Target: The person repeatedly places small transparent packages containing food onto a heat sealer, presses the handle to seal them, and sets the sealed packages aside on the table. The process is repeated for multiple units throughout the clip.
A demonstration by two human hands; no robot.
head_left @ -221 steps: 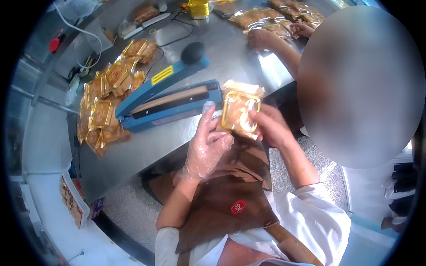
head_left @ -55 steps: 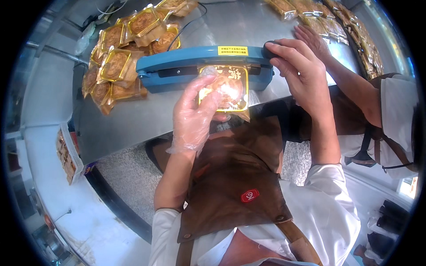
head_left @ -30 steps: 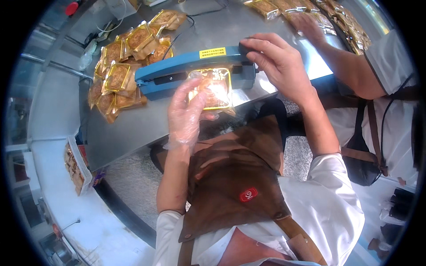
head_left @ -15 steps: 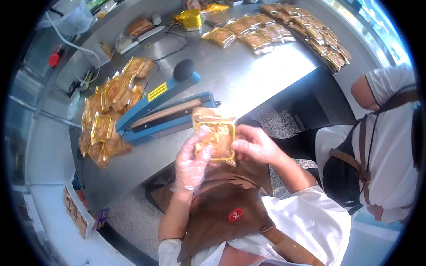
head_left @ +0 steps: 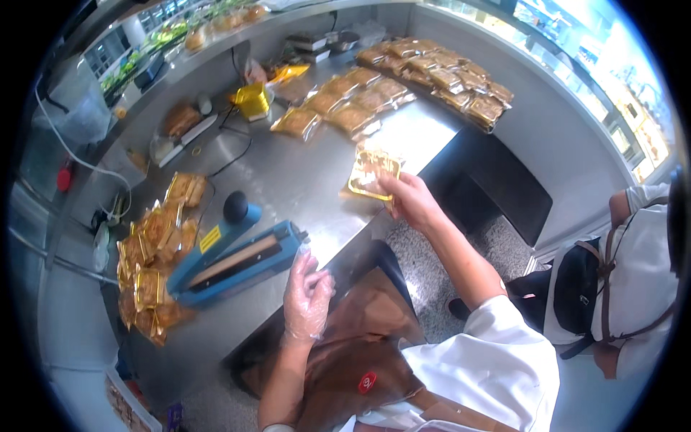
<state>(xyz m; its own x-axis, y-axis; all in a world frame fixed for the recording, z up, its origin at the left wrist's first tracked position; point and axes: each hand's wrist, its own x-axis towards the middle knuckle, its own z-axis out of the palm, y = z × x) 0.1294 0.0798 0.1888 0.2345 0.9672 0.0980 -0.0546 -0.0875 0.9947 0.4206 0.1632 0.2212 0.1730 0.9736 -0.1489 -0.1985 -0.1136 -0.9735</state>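
Observation:
My right hand [head_left: 410, 199] grips a clear-wrapped food pack [head_left: 374, 171] with a gold tray by its near right corner. The pack is held out above the steel table [head_left: 281, 155]. My left hand [head_left: 308, 299], in a clear plastic glove, is at the table's near edge with fingers partly bent and apart, holding nothing. Just beyond it stands a blue bag sealer [head_left: 237, 263], its arm with a black knob [head_left: 236, 207] raised. Flat wrapped packs [head_left: 353, 117] lie in rows farther back, past the pack in my right hand.
A pile of wrapped packs [head_left: 150, 288] lies left of the sealer. At the back right, a tray holds many more packs [head_left: 439, 68]. Stacked yellow trays [head_left: 252, 101], a knife [head_left: 188, 140] and a black cable line the back. Another person [head_left: 626, 281] stands at right.
My right hand has carried the pack forward, away from my body, over the table. The gloved left hand has let go of it and stays near the sealer. My view has shifted.

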